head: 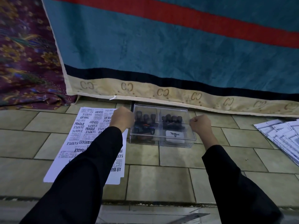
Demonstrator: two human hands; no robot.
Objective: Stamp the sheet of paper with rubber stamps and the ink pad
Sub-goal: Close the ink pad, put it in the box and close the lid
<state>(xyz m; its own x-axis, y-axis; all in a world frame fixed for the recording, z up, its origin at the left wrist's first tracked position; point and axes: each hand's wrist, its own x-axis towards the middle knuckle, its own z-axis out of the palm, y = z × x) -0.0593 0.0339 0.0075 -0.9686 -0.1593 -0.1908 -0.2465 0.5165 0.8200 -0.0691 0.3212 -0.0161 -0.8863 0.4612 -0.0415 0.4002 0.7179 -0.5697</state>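
Observation:
A clear plastic box (161,110) sits on the tiled floor, its lid on. Inside it stand several dark rubber stamps (145,120) and a white Artline ink pad (175,136) at the front right. My left hand (121,118) grips the box's left edge with curled fingers. Curled the same way, my right hand (200,124) grips the right edge. Left of the box lies a sheet of paper (84,130) covered with black stamp prints, partly hidden under my left sleeve.
A teal blanket with red stripe and cream border (161,54) hangs over the floor right behind the box. Patterned purple cloth (24,54) lies at the far left. More printed sheets (281,136) are fanned out at the right edge.

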